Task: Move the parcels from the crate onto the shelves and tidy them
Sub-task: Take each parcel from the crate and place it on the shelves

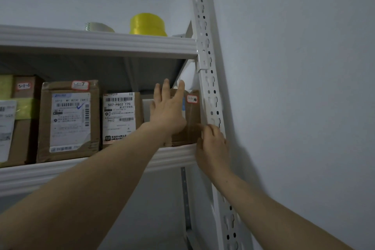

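A brown cardboard parcel [191, 119] with a red-edged sticker stands at the right end of the white shelf [172, 157], close to the upright post. My left hand [168, 110] lies flat on its front with straight fingers reaching over its top. My right hand [212, 146] touches the parcel's lower right corner, fingers bent at the shelf edge. Left of it stand a parcel with a "507-P802" label [119, 117] and a taller parcel marked 7 [70, 119]. The crate is out of view.
A perforated white post [209, 79] runs down the right side against a grey wall. On the upper shelf [97, 41] sit a yellow tape roll [149, 24] and a pale tape roll [99, 27]. More parcels [18, 119] fill the shelf's left end.
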Demonstrator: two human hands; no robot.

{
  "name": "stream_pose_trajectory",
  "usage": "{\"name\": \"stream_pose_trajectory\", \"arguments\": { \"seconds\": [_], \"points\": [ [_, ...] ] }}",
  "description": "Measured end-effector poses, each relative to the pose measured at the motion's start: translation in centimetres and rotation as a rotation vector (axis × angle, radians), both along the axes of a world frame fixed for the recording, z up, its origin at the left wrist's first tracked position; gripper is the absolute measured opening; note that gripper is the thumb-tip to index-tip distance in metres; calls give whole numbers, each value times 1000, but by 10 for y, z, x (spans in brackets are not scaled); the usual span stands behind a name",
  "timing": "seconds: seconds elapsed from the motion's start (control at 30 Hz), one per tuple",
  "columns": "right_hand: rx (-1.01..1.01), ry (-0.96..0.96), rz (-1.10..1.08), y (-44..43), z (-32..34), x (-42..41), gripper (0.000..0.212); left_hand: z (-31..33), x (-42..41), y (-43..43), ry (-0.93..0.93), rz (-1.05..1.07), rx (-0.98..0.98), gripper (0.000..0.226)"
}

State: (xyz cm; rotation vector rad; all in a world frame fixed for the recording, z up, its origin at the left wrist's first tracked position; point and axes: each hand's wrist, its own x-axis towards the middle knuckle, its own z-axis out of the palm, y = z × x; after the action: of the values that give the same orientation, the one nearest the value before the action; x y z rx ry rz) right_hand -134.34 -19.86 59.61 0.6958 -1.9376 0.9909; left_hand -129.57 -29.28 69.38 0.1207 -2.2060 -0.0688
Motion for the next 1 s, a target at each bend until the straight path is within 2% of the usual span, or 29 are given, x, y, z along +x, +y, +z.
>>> {"name": "stream_pose_trajectory", "arguments": {
  "seconds": [0.17, 0.7, 1.0],
  "points": [
    [-2, 6, 18, 5, 3, -2, 39, 22, -4, -6, -117, -40, -42, 98],
    [-23, 17, 47, 2, 2, 1, 43, 37, 1, -24, -175, -115, -72, 86],
    [117, 55, 7, -2, -4, 4, 39, 29, 3, -24, -170, -32, -158, 103]
  ]
}}
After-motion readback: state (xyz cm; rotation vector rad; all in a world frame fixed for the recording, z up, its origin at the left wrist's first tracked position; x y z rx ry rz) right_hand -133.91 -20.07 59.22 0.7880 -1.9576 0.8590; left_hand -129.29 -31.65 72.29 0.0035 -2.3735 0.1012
